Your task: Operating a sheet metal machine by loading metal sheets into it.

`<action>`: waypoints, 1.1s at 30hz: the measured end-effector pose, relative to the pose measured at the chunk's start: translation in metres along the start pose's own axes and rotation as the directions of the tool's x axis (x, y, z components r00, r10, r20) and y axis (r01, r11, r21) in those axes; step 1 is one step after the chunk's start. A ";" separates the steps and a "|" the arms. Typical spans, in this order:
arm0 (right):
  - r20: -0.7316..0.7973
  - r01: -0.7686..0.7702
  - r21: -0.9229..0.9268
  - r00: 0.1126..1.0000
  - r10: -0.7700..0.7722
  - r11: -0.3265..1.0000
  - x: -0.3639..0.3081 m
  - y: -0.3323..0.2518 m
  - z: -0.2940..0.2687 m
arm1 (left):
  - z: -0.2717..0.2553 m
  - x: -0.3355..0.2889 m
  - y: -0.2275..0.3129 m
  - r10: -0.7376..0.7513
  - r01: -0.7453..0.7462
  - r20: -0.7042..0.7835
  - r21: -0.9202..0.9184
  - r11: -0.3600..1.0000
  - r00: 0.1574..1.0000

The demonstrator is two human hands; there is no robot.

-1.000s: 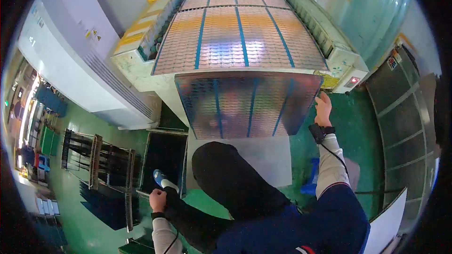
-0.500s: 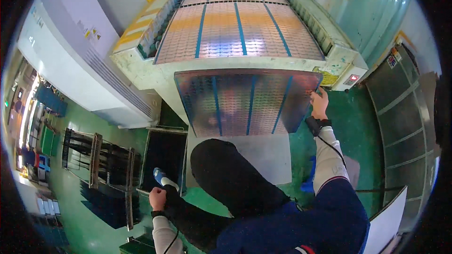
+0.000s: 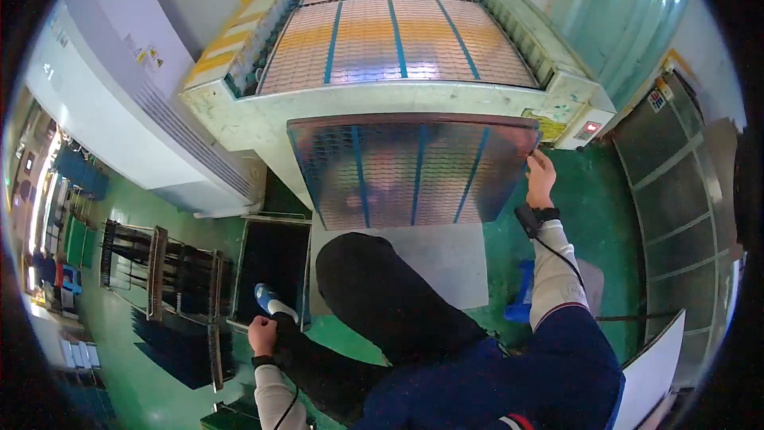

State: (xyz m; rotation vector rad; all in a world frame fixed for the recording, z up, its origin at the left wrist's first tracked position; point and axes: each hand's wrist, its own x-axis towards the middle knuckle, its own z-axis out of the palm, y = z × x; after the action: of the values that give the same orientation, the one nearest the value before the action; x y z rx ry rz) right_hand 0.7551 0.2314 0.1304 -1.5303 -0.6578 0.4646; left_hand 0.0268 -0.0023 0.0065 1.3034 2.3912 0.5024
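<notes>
The left of 2 head-worn fisheyes looks down and forward, from above the legs [image 3: 382, 287], toward the nearby panel [image 3: 390, 171].

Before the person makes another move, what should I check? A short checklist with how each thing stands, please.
1. Right hand at the standing striped panel: ok, by its upper right corner.
2. Firm grip there: cannot tell; the fingertips are too small to judge.
3. Left hand clear of that panel: ok, it is by the left knee.
4. Standing panel's footing: cannot tell; what bears its weight is unclear.
5. Striped panel on the machine between the side rails: ok.
6. Left hand supporting the standing panel too: not ok, it is well away.
</notes>
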 end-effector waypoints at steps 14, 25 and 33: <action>-0.039 -0.222 0.015 0.974 0.223 0.975 0.019 -0.041 -0.002 | -0.002 -0.002 0.001 0.003 -0.003 -0.001 -0.027 1.000 1.000; -0.014 -0.293 -0.029 0.956 0.293 0.956 0.012 -0.047 -0.011 | 0.009 0.007 -0.021 -0.026 0.028 0.034 -0.067 0.997 0.999; 0.022 -0.185 -0.035 0.982 0.186 0.982 0.024 -0.050 -0.013 | 0.002 0.001 -0.006 -0.037 0.037 0.024 -0.007 0.999 0.999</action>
State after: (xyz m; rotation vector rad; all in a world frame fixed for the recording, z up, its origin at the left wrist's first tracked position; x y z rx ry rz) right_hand 0.7747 0.2368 0.1830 -1.6265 -0.5461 0.6172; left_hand 0.0228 -0.0045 0.0022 1.2532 2.3871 0.4815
